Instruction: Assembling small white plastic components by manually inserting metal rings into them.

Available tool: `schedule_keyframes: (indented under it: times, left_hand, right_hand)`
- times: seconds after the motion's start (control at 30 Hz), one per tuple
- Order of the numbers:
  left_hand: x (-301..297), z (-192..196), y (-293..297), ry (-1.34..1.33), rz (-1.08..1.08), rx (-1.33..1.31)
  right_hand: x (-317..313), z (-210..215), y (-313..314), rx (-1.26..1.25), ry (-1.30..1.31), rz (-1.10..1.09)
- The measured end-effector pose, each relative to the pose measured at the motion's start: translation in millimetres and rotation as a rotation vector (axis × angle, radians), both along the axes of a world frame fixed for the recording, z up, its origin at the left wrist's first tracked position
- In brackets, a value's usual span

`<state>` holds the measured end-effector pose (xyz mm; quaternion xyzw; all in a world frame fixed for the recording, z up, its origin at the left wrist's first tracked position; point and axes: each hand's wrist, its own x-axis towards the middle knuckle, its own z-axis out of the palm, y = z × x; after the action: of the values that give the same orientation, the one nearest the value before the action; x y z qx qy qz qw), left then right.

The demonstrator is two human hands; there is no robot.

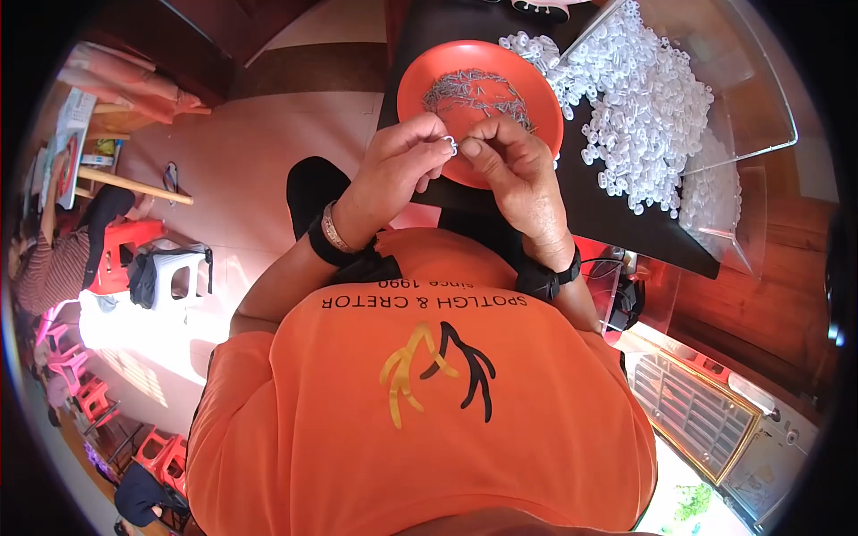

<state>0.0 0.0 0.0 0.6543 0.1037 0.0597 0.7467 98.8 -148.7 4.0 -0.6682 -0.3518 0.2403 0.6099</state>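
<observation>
My left hand (398, 170) and my right hand (514, 174) meet fingertip to fingertip over the near rim of an orange plate (536, 94). Between them they pinch one small white plastic piece (451, 143). The plate holds a heap of thin grey metal pins (478, 94). To its right, a big pile of small white plastic pieces (639, 107) spreads across the black table top (617, 219). A bracelet sits on my left wrist, and black bands are on both wrists.
A clear plastic tray (755, 125) lies tilted over the white pile at the table's right. Another person sits at the far left by red stools (121, 255) and a white stool (174, 277). A wooden-framed panel (702, 411) lies at the lower right.
</observation>
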Motion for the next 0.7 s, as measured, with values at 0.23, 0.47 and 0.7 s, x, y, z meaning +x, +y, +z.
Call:
schedule_keyframes:
  times: [0.23,0.47,0.7]
  left_hand:
    - [-4.8,-7.9,1.8,-0.009,-0.029,0.106]
    - [-6.0,-4.3,-2.1,-0.057,-0.019,0.199]
    - [-2.8,0.5,-4.3,-0.028,0.0,0.114]
  right_hand:
    - [-0.9,-0.3,2.2,-0.024,-0.122,-0.001]
    - [-2.3,7.6,4.0,-0.084,-0.396,-0.013]
    - [4.0,-3.5,0.6,-0.016,-0.265,-0.051]
